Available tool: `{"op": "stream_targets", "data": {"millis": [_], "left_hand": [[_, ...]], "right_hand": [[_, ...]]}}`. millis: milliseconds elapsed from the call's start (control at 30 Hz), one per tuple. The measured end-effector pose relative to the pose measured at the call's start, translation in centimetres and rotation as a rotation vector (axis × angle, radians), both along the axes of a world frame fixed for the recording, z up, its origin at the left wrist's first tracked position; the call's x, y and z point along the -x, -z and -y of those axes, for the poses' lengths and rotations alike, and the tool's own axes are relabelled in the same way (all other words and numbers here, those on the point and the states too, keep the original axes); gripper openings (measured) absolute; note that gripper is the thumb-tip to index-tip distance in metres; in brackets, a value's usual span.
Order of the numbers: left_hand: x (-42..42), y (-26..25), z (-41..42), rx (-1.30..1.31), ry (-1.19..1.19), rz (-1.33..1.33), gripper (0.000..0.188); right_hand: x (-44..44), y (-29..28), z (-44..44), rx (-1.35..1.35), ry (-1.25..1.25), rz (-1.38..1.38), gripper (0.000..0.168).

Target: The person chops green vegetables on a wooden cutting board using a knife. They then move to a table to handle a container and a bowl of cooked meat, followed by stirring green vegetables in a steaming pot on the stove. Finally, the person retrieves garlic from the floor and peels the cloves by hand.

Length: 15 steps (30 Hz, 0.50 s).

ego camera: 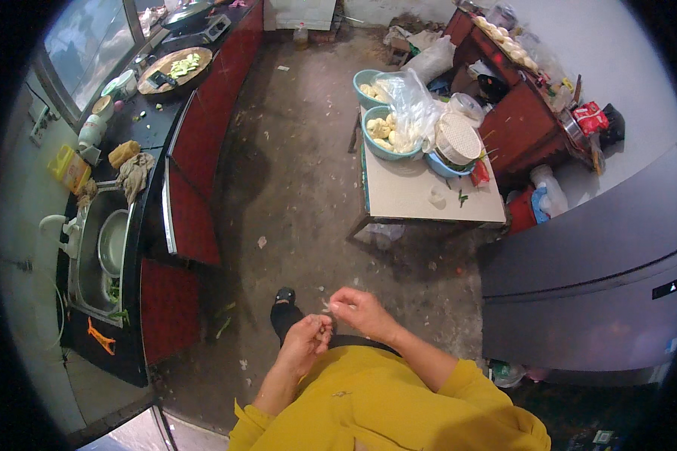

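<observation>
Both of my hands are close together in front of my yellow top, above the kitchen floor. My left hand (309, 338) has its fingers curled in; whether anything is inside them cannot be made out. Just up and to the right, my right hand (361, 311) pinches its thumb and forefinger near a small, pale, thin scrap (326, 305), too small to name. The hands nearly meet at the fingertips.
Left runs a black counter (146, 127) with a metal sink (84, 276), an orange peeler (101, 337) and a round chopping board (146, 84) bearing cut green pieces. Ahead stands a low table (395, 197) with baskets (392, 152); a grey refrigerator (581, 282) is at right.
</observation>
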<state>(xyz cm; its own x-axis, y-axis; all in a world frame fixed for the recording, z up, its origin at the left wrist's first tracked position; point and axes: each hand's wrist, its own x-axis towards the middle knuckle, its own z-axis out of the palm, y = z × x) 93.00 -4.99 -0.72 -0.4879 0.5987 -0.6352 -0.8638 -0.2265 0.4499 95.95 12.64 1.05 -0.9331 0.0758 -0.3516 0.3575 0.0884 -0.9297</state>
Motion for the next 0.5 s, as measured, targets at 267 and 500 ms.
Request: {"op": "stream_targets", "data": {"millis": [267, 500], "left_hand": [[2.4, -1.4, -2.0, 0.123, 0.148, -0.170, 0.021], [3.6, -0.2, -5.3, 0.420, 0.234, -0.874, 0.010]], "right_hand": [[-0.1, 0.3, -2.4, 0.308, 0.244, 0.026, 0.015], [1.6, 2.7, -1.7, 0.307, 0.287, 0.065, 0.023]]}}
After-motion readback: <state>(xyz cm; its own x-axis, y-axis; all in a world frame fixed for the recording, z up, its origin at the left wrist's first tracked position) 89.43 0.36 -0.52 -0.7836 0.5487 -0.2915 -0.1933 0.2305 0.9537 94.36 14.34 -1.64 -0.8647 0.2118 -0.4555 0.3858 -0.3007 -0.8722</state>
